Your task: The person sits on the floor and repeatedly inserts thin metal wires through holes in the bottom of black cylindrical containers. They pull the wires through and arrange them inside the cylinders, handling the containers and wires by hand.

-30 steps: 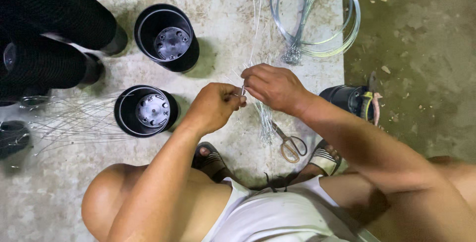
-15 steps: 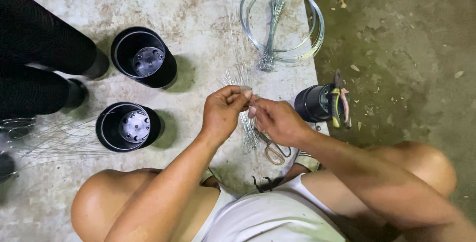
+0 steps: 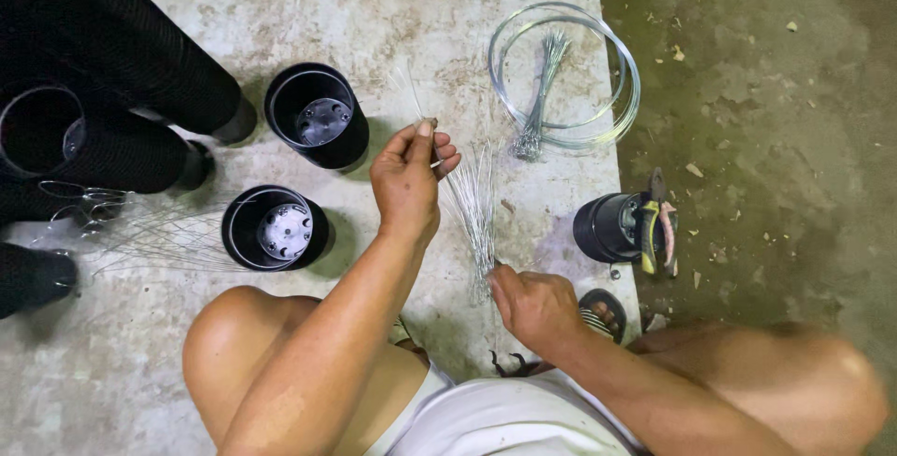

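Note:
I squat over a concrete floor. My left hand point(image 3: 407, 176) is raised and pinches a single thin wire point(image 3: 411, 93) that points away from me. My right hand point(image 3: 529, 305) is low, near my knee, gripping the bottom end of a bundle of thin cut wires point(image 3: 475, 208) that fans upward between the two hands. A coil of silvery wire point(image 3: 564, 75) lies beyond on the floor, with a tied bunch of wires point(image 3: 539, 101) resting inside it.
Two upright black plastic pots point(image 3: 316, 114) point(image 3: 275, 228) stand left of my left hand. Stacks of black pots point(image 3: 103, 73) lie at far left, with bent wire hangers point(image 3: 140, 232) beside them. Pliers point(image 3: 660, 222) rest on a small black pot point(image 3: 605, 228) at right. Sandal point(image 3: 600, 311) underfoot.
My hands, which were together at the wires, have parted: the left rose with one wire, the right dropped toward my knee with the bundle. The scissors are now out of sight.

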